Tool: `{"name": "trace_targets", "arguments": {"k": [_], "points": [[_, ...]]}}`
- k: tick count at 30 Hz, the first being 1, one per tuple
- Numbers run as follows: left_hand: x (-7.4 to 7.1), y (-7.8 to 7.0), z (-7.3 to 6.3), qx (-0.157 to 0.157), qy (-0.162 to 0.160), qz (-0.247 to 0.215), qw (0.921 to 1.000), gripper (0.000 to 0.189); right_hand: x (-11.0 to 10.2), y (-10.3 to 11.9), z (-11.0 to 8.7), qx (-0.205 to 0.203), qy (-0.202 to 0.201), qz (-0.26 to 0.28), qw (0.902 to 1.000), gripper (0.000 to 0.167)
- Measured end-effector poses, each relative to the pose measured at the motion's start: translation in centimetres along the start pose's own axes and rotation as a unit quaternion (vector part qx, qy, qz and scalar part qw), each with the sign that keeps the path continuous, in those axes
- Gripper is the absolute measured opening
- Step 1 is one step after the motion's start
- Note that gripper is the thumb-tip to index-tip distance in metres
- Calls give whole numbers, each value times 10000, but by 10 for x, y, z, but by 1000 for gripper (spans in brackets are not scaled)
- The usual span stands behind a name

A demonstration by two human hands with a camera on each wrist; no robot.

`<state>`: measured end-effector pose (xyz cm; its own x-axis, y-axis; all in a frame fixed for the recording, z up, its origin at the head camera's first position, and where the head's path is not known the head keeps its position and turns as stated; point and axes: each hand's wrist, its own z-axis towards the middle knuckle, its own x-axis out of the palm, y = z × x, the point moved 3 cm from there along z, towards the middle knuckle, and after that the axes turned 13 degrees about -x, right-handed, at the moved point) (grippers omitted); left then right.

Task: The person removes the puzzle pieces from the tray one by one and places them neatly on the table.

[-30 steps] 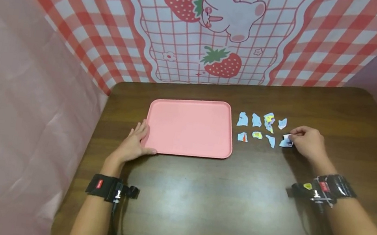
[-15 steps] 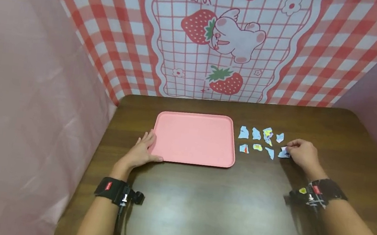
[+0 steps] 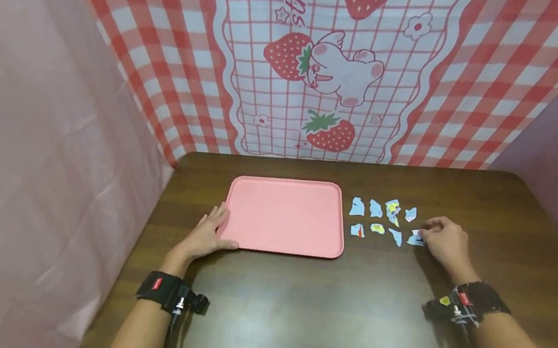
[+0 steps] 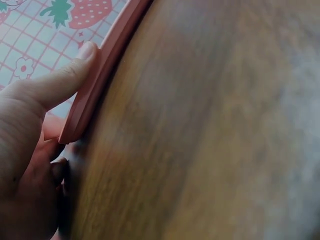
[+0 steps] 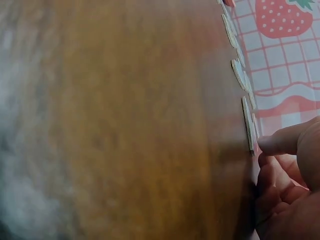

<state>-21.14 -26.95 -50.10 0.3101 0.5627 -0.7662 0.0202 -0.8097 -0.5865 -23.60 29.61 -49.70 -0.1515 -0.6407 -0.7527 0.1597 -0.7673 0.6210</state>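
My left hand [image 3: 203, 237] rests against the near left corner of a flat pink tray [image 3: 284, 216], fingers spread along its left side and thumb along its front edge. In the left wrist view the thumb [image 4: 65, 80] lies on the tray's rim [image 4: 100, 75]. To the right of the tray, my right hand [image 3: 446, 246] pinches the right edge of a pale-blue, irregular puzzle piece [image 3: 414, 238] with thumb and index finger. That piece lies flat at the right end of the front row. In the right wrist view, the thick piece [image 5: 248, 125] shows edge-on beside the fingertips.
Several more irregular pieces lie in two rows, including a yellow-marked piece [image 3: 393, 211] and a red-marked piece [image 3: 358, 230]. A checked strawberry cloth [image 3: 322, 85] hangs behind the brown wooden table [image 3: 302, 318]. Pink fabric [image 3: 36, 165] hangs at the left.
The head view has tilted upward, showing more of the hanging cloth. Both hands, the tray and the pieces keep about the same places on the table.
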Motion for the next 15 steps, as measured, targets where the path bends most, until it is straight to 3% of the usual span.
{"name": "trace_targets", "arguments": {"k": [5, 9, 15], "points": [[-1, 3, 6, 195, -217, 169, 9994, 112, 2, -5, 1, 29, -105, 75, 9999, 34], [2, 1, 5, 155, -276, 458, 9984, 108, 0, -11, 0, 3, -45, 162, 9999, 39], [1, -13, 6, -154, -186, 1041, 9943, 93, -6, 7, 4, -672, 162, 90, 9976, 32]]}}
